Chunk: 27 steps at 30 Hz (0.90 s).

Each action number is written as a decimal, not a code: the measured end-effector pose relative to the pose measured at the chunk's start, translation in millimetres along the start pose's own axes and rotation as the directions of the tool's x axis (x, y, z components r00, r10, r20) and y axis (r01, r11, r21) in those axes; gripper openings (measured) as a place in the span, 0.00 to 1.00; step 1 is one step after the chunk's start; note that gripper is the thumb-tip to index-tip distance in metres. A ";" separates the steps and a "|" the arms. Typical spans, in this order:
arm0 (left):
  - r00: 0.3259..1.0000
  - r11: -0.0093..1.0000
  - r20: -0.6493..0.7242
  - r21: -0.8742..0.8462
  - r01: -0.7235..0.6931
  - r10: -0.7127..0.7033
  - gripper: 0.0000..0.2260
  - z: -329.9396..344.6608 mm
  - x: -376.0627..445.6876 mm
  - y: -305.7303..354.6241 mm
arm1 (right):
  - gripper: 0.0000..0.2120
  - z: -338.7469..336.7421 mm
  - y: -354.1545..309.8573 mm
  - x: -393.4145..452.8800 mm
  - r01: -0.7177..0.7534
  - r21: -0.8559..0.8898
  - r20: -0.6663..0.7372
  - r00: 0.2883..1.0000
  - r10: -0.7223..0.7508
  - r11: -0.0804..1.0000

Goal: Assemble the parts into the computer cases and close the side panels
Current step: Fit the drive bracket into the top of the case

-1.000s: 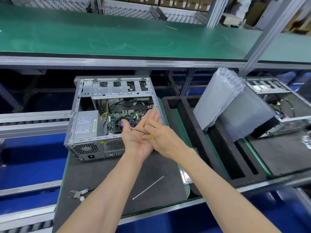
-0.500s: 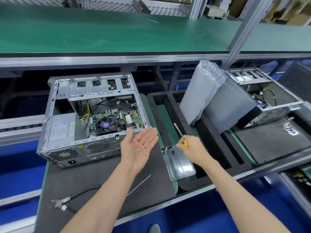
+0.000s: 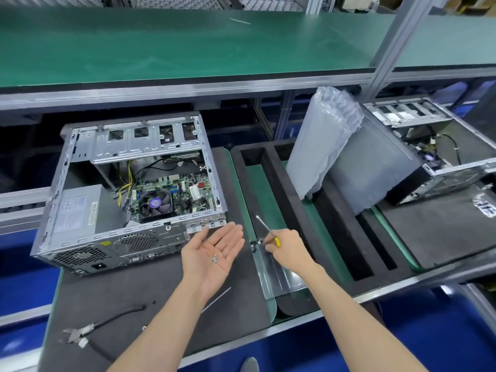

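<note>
Two computer cases are seen on the table (image 3: pixel 166 299), both with their sides open. The near computer case (image 3: pixel 134 194) lies at ten o'clock from the hands, its fan and board exposed; the far computer case (image 3: pixel 429 162) lies at two o'clock, partly hidden behind a leaning side panel (image 3: pixel 375 167) and a roll of air-cushion wrap (image 3: pixel 327 140). The left hand (image 3: pixel 214 253) is held palm up with fingers spread, and a few small screws (image 3: pixel 215 259) are cupped in it, just in front of the near case. The right hand (image 3: pixel 285 247) is closed around a screwdriver (image 3: pixel 268 231) with a yellow handle, its shaft pointing toward eleven o'clock, and its fingertips are placed at the black end of a clear plastic plate (image 3: pixel 279 275) lying on the green mat. A black foam tray (image 3: pixel 316 224) is set between the cases. At seven o'clock, cutters (image 3: pixel 77 332), a black cable (image 3: pixel 120 315) and a white cable tie (image 3: pixel 217 299) are left on the dark mat.
</note>
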<state>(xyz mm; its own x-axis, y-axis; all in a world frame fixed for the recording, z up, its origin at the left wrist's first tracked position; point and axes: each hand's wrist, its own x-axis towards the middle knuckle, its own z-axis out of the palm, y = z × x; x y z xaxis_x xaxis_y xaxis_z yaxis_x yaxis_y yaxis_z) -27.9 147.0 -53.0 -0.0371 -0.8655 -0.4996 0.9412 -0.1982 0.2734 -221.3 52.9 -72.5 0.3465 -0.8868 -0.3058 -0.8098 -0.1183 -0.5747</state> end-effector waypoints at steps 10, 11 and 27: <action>0.999 1.000 -0.039 -0.003 0.012 -0.012 0.21 -7.8 1.3 1.0 | 0.09 36.7 -15.5 18.1 0.125 -0.261 -0.008 0.991 -0.131 0.957; 0.999 1.000 -0.041 -0.007 0.011 -0.011 0.21 -8.6 1.1 1.5 | 0.09 39.2 -15.0 18.7 0.117 -0.291 -0.015 0.992 -0.127 0.949; 0.983 0.999 -0.179 0.025 0.034 -0.029 0.18 -15.0 -3.3 -1.3 | 0.07 10.4 -33.1 -3.7 -0.040 0.497 -0.118 0.986 0.113 0.867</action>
<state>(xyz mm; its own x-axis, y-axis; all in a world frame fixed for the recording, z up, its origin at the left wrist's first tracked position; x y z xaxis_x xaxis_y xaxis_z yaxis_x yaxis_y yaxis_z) -23.9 157.0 -64.0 -0.0042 -0.7631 -0.6463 0.9306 -0.2395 0.2768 -190.9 64.7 -60.2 0.1941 -0.9411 -0.2769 -0.4805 0.1549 -0.8632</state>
